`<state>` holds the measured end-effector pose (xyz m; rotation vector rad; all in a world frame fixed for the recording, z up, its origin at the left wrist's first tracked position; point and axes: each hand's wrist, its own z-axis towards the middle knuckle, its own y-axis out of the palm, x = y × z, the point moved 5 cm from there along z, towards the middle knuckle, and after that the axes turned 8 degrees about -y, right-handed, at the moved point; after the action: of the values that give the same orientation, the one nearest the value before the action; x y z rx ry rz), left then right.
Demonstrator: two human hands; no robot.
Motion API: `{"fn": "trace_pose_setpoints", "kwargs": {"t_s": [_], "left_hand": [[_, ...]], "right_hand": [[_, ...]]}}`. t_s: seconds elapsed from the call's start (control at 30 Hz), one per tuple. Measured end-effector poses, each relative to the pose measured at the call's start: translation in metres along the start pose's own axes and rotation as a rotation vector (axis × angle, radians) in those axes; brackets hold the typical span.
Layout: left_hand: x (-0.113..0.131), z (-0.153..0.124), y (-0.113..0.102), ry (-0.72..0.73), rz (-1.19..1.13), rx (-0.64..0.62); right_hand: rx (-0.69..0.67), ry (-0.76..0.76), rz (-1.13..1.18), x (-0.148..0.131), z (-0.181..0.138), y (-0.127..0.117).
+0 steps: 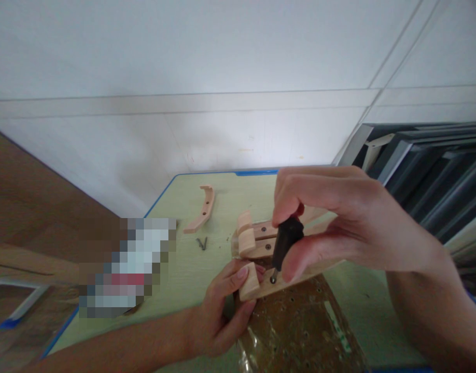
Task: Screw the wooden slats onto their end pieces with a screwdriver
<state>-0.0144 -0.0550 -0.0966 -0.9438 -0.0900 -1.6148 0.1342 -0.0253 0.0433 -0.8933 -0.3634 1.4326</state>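
My right hand is closed around a short black-handled screwdriver, its tip standing on a screw in a light wooden strip. My left hand pinches the rounded wooden end block of that strip, thumb on top. Behind it lies a wooden assembly of two more strips with rounded end blocks. The strip rests over a brown perforated board in clear plastic.
A curved wooden piece lies further back on the pale green, blue-edged table. Two dark screws lie near it. A blurred-out patch sits at the left edge. Dark framed panels lean at the right by the white wall.
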Motion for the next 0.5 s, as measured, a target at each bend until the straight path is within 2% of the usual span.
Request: {"fn": "trace_pose_setpoints", "kwargs": {"t_s": [0.3, 0.5], "left_hand": [[0.001, 0.0029, -0.0004, -0.016, -0.037, -0.03], [-0.0064, -0.006, 0.0019, -0.061, -0.071, -0.046]], "right_hand": [[0.035, 0.016, -0.054, 0.0047, -0.0007, 0.0043], [0.004, 0.0, -0.115, 0.0014, 0.0032, 0.0061]]}}
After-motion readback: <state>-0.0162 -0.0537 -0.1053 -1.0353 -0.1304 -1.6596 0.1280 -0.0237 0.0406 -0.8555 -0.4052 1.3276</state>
